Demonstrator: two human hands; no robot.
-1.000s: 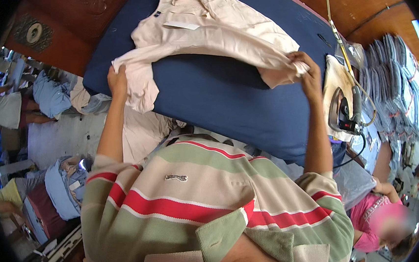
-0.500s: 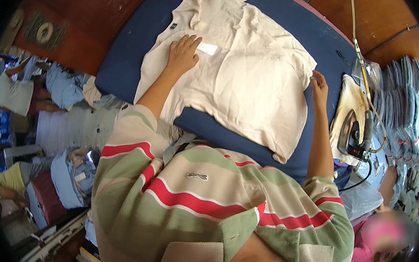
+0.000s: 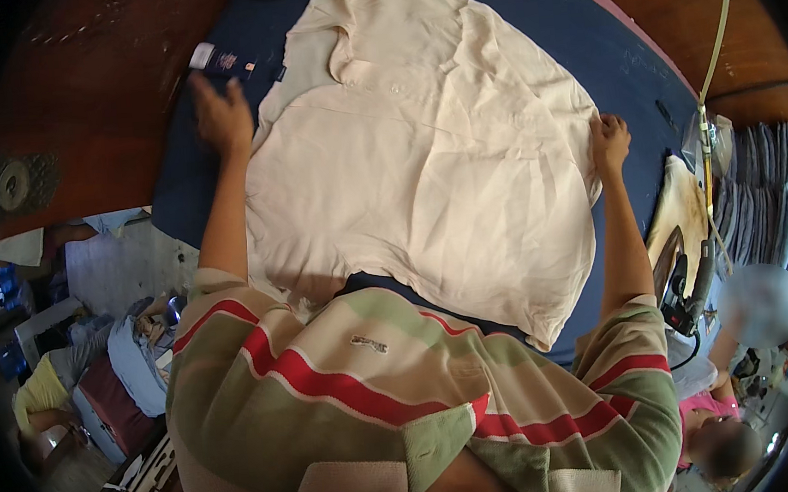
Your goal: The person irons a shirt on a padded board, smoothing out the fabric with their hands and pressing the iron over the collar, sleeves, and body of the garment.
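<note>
Facing a broad table covered in navy-blue cloth (image 3: 635, 79), I have a pale pink fabric shirt (image 3: 416, 170) spread over its middle, lightly creased, running from the centre up to twelve o'clock. My left hand (image 3: 223, 119) is between ten and eleven o'clock, just beside the shirt's edge, thumb and fingers apart with nothing gripped between them. Just past its fingertips is a small white slip (image 3: 201, 56); I cannot tell whether they touch it. At two o'clock my right hand (image 3: 611, 144) meets the shirt's side edge with fingers bent; whether they pinch the fabric or only rest there, I cannot tell. Just past three o'clock a dark-handled metal iron (image 3: 679, 284) sits by a scorched beige cloth pad (image 3: 673, 196). Farther out at three are stacked grey-blue folded garments (image 3: 765, 194), and at eight o'clock a person in a yellow top (image 3: 42, 389).
</note>
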